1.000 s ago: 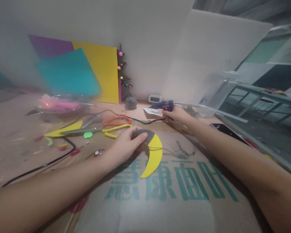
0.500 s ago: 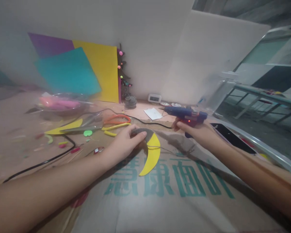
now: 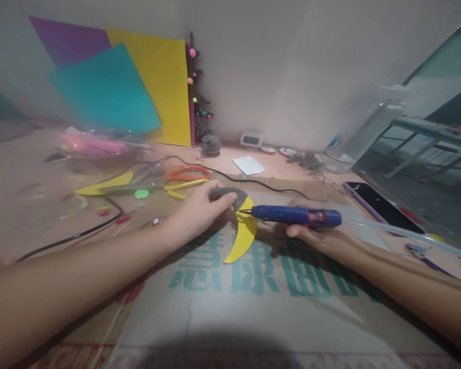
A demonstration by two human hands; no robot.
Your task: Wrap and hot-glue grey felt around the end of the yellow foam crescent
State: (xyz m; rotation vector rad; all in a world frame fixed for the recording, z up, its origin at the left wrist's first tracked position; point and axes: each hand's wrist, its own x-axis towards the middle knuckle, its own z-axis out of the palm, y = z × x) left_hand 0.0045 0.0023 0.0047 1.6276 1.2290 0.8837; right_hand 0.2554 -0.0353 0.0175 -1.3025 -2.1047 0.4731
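Note:
A crescent cutout point(image 3: 244, 240), yellow along its lower part and grey at its upper end, lies on printed cardboard point(image 3: 230, 312). My left hand point(image 3: 205, 205) pinches the grey end between thumb and fingers. In my right hand point(image 3: 305, 236) is a blue glue gun point(image 3: 292, 215), pointing left. Its metal nozzle is over the upper yellow part of the crescent, at or just above the surface; contact is unclear. A thin strand crosses the crescent near the nozzle.
Scissors with orange and yellow handles point(image 3: 188, 174) lie behind my left hand. A black cable point(image 3: 77, 238) runs across the table. Coloured sheets point(image 3: 103, 92), a small digital clock point(image 3: 251, 139) and a clear bottle point(image 3: 363, 130) stand at the back. A phone point(image 3: 382, 207) lies right.
My right hand has brought the glue gun down and left, from above the cardboard to the crescent. My left hand still holds the grey end. The camera view has tilted down slightly.

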